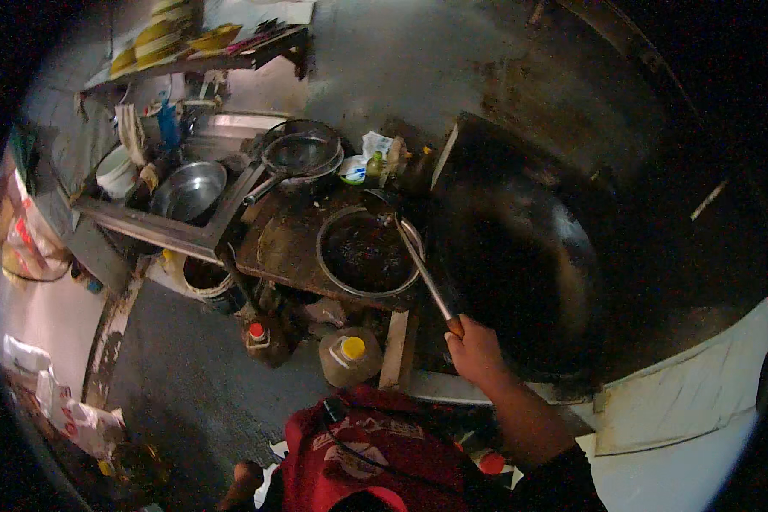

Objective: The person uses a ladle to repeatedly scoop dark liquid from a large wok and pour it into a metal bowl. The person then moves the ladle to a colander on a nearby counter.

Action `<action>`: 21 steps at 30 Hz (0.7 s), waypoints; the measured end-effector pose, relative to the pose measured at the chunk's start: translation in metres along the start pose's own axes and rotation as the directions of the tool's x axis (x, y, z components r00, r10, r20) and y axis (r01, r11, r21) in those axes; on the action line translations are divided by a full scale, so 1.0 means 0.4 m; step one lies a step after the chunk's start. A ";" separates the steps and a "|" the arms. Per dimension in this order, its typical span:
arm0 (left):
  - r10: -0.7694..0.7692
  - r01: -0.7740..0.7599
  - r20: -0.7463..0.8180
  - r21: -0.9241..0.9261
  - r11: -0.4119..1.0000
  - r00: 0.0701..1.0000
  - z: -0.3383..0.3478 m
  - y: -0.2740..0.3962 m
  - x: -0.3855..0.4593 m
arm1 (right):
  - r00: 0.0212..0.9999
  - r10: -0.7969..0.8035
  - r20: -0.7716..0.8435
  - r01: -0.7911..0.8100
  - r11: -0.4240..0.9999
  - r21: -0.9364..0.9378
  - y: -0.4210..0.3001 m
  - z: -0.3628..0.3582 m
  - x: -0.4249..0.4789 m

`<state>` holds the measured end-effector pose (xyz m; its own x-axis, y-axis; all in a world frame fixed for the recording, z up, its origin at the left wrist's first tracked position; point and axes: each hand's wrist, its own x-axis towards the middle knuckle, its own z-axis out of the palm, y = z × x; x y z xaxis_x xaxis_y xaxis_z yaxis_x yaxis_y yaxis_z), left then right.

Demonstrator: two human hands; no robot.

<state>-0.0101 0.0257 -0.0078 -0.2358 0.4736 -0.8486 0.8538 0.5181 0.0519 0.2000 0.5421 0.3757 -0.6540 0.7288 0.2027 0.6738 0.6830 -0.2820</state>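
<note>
My right hand grips the wooden end of a long-handled metal ladle. The ladle's dark bowl is over the far rim of a round metal pot of dark liquid, on the worn worktop. Just right of the pot sits a large dark wok. Low at the left of my red apron, my left hand hangs away from the worktop; its fingers are too dark to make out.
A round strainer rests over a vessel behind the pot. At the left, a sink holds a metal bowl and a white tub. A yellow-capped plastic jug, a red-capped container and a bucket stand below.
</note>
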 end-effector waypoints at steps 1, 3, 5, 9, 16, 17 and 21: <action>0.029 -0.029 -0.006 0.005 1.000 1.000 -0.025 -0.005 -0.005 | 0.998 0.058 0.040 -0.062 0.991 0.114 0.002 -0.010 -0.002; -0.106 0.106 -0.114 -0.007 0.994 0.988 0.034 -0.013 0.028 | 0.979 0.146 0.145 -0.187 0.923 0.335 -0.011 -0.054 -0.004; -0.234 0.216 -0.125 -0.143 0.966 0.964 0.028 -0.028 0.053 | 0.873 0.302 0.384 -0.483 0.645 0.592 -0.010 -0.145 -0.012; 0.195 -0.096 -0.341 0.287 0.953 0.920 -0.012 -0.047 0.052 | 0.810 0.399 0.430 -0.506 0.103 0.856 0.119 -0.249 -0.076; 0.032 -0.007 -0.142 0.175 0.985 0.989 -0.149 0.073 0.072 | 0.903 0.422 0.076 -0.363 0.659 0.659 0.486 -0.275 -0.206; 0.028 -0.003 -0.138 0.178 0.984 0.990 -0.169 0.090 0.070 | 0.934 0.356 0.030 -0.321 0.800 0.506 0.561 -0.265 -0.231; 0.021 0.002 -0.121 0.183 0.983 0.992 -0.201 0.149 0.061 | 0.975 0.219 -0.044 -0.223 0.966 -0.129 0.737 -0.284 -0.295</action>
<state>-0.0022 0.1253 0.0171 -0.2728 0.5672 -0.7771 0.9239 0.3798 -0.0472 0.5146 0.6630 0.3751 -0.4748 0.8622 0.1767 0.8411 0.5036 -0.1971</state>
